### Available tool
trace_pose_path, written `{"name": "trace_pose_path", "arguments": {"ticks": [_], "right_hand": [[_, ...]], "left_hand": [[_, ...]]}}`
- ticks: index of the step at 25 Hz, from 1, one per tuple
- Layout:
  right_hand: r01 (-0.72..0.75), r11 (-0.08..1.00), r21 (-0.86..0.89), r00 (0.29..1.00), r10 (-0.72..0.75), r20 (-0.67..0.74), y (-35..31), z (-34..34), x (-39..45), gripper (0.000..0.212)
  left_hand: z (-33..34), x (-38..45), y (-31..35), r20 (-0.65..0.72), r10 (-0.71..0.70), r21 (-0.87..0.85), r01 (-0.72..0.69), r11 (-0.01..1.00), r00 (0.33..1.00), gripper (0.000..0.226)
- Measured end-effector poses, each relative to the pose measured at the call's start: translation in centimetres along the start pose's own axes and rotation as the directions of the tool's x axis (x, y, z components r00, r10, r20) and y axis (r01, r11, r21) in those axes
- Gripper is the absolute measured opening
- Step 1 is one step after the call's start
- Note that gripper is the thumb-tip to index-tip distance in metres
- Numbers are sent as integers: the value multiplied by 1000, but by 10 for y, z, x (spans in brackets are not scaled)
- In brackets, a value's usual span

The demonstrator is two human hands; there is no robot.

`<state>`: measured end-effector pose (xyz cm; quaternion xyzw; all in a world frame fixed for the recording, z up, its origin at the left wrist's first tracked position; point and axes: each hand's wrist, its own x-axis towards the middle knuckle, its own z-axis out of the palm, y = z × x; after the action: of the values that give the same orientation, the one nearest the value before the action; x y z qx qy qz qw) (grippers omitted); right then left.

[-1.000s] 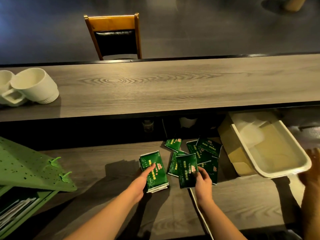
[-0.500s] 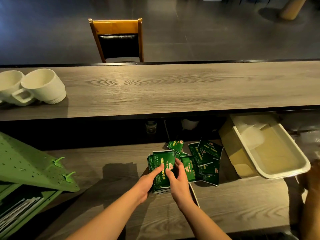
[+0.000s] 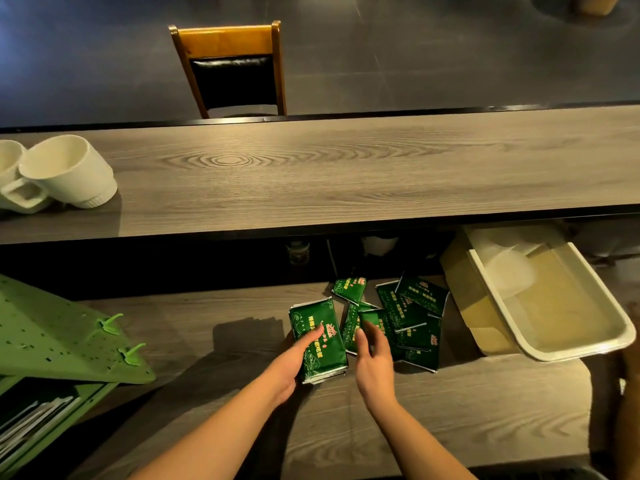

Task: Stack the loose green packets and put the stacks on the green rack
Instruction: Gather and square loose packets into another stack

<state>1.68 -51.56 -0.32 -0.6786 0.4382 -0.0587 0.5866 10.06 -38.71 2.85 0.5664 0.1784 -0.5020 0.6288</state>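
A small stack of green packets (image 3: 320, 327) lies on the lower wooden shelf (image 3: 214, 327). My left hand (image 3: 294, 358) grips this stack from its left side, thumb on top. To its right, several loose green packets (image 3: 405, 313) lie scattered and overlapping. My right hand (image 3: 372, 358) reaches onto the loose pile with relaxed fingers touching a packet, and holds nothing. The green rack (image 3: 52, 341) stands at the far left, its perforated top sloping, with two small green hooks on it.
A white tub (image 3: 588, 341) on a yellowish box sits right of the packets. Two white cups (image 3: 65, 171) rest on the upper counter (image 3: 346, 168). A wooden chair (image 3: 232, 67) stands beyond. Another person's hand (image 3: 628, 362) shows at the right edge.
My right hand laid a packet on the stack, then let go and moved right to the loose pile. My left hand stays on the stack.
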Motion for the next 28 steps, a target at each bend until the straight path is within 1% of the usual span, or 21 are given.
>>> {"name": "trace_pose_path", "arguments": {"ticks": [2,3,4,6,8,9,11,13,15,16,19,20,21,22,23,25,27,28], "right_hand": [[-95,995,-39,993,92,-75,16,-12,20,52],[-113,987,-114,990,101,-103,22,-17,29,52],[-98,970,-223,989,70,-132,28,-21,36,55],[-44,888,-458,990,-22,-138,38,-24,47,65],[-45,795,-605,991,-40,-127,45,-22,53,75],[-54,755,-653,992,-33,-120,46,-21,54,76],[-49,680,-732,996,-18,-84,46,-20,57,71],[-35,687,-726,997,-29,-75,47,-24,61,64],[-16,697,-717,997,-44,-66,49,-28,61,62],[-17,689,-725,998,-37,-59,50,-29,60,65],[-38,672,-739,998,-8,-59,54,-27,56,89],[-40,640,-767,999,3,-50,55,-26,55,90],[-42,610,-791,999,12,-43,56,-24,56,87],[-50,603,-796,999,13,-53,57,-22,56,81],[-64,636,-769,997,4,-80,56,-20,56,74],[-73,756,-650,990,-25,-140,55,-18,56,55],[-61,857,-511,981,-45,-191,48,-21,50,32],[-75,896,-438,974,-28,-224,45,-23,46,24]], "left_hand": [[0,3,-2,-30,2,37,-1,999,1000,105],[-1,7,-2,-46,5,53,-2,999,999,115],[-3,11,-3,-66,2,57,1,998,998,120],[-2,14,-2,-102,-9,81,17,997,995,121],[-5,20,-4,-118,-11,88,21,996,993,141],[-6,21,-4,-121,-13,91,24,996,993,146],[-5,22,-6,-111,-19,97,30,995,994,136],[-5,21,-6,-124,-49,92,60,994,991,120],[-5,21,-5,-139,-68,96,81,992,988,102],[-6,20,-5,-147,-71,101,86,991,987,98],[-11,19,-1,-127,-80,102,93,990,989,99],[-13,18,-2,-128,-67,116,82,990,990,102],[-17,17,-2,-119,-67,109,80,991,991,107],[-21,16,-1,-127,-66,109,80,991,990,109],[-25,14,-1,-130,-62,107,76,991,990,105],[-32,11,-3,-129,-33,107,47,993,991,95],[-40,8,-3,-133,-30,100,44,994,991,94],[-44,6,-3,-124,-26,86,37,996,992,94]]}}
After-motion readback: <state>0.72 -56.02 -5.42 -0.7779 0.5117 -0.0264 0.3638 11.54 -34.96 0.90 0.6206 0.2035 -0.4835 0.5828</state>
